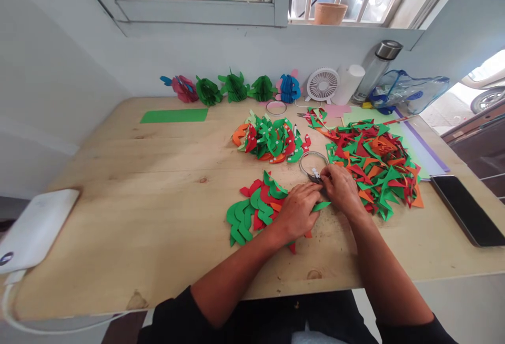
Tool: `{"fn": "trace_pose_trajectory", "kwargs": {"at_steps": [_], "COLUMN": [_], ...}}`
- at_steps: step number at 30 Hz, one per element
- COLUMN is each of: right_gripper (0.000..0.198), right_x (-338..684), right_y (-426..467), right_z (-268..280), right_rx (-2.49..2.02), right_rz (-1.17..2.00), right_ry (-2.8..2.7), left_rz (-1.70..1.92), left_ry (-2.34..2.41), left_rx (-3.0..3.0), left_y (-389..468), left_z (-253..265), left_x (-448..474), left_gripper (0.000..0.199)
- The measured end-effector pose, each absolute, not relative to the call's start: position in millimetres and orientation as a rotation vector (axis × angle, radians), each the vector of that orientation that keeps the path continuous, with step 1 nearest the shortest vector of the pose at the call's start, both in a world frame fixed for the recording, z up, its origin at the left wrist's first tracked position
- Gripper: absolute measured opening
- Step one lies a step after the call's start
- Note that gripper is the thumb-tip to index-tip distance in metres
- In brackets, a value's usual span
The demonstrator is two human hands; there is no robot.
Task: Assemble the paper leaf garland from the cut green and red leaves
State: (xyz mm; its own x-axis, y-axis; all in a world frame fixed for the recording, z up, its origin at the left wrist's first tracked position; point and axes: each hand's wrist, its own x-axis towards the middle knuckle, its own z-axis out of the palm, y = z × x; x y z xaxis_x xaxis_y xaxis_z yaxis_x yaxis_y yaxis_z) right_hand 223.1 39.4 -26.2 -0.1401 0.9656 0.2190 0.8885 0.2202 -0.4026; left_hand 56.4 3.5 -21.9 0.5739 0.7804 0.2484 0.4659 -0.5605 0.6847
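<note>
My left hand (300, 210) is low over the table, fingers bent together, with a pointed green paper piece (321, 206) sticking out from under it. Close beside it, my right hand (340, 189) pinches its fingertips together; what they hold is hidden. Where the fingertips meet there is a small dark object (314, 179) with a tiny white bit (315, 172) on it, too small to name. A thin ring like a tape roll (313, 161) lies just beyond. Left of my left hand spreads a pile of curved green and red paper cutouts (252, 207).
Cutouts with small white patches (272, 139) lie farther back. Red, green and orange scraps (379, 165) heap at right, near a phone (467, 210). Folded paper figures (234, 87), a small fan (322, 85) and a bottle (374, 73) line the wall. A power bank (37, 228) sits at left.
</note>
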Motion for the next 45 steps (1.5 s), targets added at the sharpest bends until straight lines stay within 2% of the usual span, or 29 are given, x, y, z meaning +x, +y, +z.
{"fn": "trace_pose_trajectory", "kwargs": {"at_steps": [12, 24, 29, 37, 45], "right_gripper": [0.010, 0.011, 0.013, 0.021, 0.019], "right_x": [221.9, 223.0, 219.4, 205.7, 187.6], "right_y": [37.8, 37.2, 36.6, 30.9, 20.9], "right_z": [-21.4, -13.1, -7.2, 3.4, 7.2], "right_rx": [-1.649, -1.537, -1.596, -1.346, -1.249], "right_rz": [0.264, 0.307, 0.533, 1.025, 1.093], "right_ry": [-2.136, -2.131, -1.704, -1.325, -1.270], "left_rz": [0.734, 0.722, 0.758, 0.983, 1.069], "left_ry": [1.040, 1.071, 1.101, 1.179, 1.130], "left_rx": [2.271, 2.241, 2.024, 1.608, 1.444], "left_y": [3.7, 4.6, 6.5, 5.9, 7.4], "left_z": [-23.9, -24.9, -19.9, -15.1, -26.7], "left_x": [61.2, 63.0, 60.2, 54.3, 56.8], "left_gripper": [0.022, 0.019, 0.014, 0.007, 0.016]}}
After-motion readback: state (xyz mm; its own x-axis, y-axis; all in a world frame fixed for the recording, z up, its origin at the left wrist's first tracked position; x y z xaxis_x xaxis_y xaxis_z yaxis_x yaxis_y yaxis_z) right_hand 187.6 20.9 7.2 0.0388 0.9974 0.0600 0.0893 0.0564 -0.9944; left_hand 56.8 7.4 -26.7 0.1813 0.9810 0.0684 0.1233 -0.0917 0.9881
